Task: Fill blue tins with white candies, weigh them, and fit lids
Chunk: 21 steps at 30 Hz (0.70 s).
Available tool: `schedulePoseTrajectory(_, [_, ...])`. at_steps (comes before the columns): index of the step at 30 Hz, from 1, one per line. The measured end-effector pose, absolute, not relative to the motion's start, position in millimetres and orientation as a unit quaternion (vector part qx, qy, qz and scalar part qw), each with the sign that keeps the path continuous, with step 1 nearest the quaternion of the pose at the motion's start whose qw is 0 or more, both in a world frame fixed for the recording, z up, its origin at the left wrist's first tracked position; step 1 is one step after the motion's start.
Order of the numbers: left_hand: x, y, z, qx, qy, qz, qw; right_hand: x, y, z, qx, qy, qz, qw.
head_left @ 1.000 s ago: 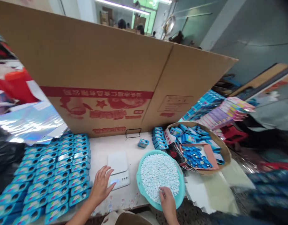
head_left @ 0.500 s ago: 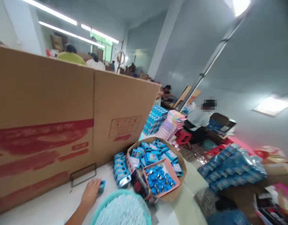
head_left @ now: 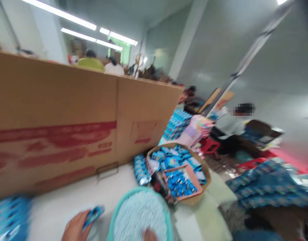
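My left hand (head_left: 76, 226) is closed around a small blue box (head_left: 93, 214) with a dark round hole in its face, just above the white tabletop (head_left: 53, 204). Only part of my right hand (head_left: 149, 235) shows, blurred, at the bottom edge over a turquoise basin (head_left: 115, 214). Pale blue-white granules (head_left: 140, 212) fill that basin; whether the right fingers hold any cannot be made out. Beyond it stands a row of similar blue boxes (head_left: 142, 170). To the right, a round tub (head_left: 206, 169) contains blue boxes and a pink tray (head_left: 194, 187) of small blue pieces.
A tall cardboard sheet (head_left: 56, 97) walls off the back of the table. More blue boxes (head_left: 10, 217) stand at the lower left. Wrapped blue packs (head_left: 272, 184) lie to the right. Co-workers sit beyond, one near a red stool (head_left: 209, 145).
The view has swung left. My left hand has come nearer with the blue box and tilted it. My right hand has appeared over the granules.
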<state>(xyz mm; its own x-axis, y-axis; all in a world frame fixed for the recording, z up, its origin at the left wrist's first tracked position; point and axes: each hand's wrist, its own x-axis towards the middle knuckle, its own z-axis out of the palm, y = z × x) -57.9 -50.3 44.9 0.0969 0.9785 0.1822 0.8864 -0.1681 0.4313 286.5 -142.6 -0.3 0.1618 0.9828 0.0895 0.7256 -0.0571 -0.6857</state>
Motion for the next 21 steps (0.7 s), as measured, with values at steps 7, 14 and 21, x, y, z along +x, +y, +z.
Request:
schedulePoseTrajectory(7, [-81, -119, 77, 0.687, 0.703, 0.132, 0.126, 249, -217, -2, -0.713, -0.661, 0.075, 0.222])
schedulePoseTrajectory(14, [-88, -115, 60, 0.702, 0.688, 0.135, 0.123, 246, -244, 17, -0.714, -0.663, 0.027, 0.223])
schedulePoseTrajectory(21, [-90, -104, 54, 0.687, 0.700, 0.138, 0.134, 241, -264, 24, -0.730, -0.643, 0.039, 0.227])
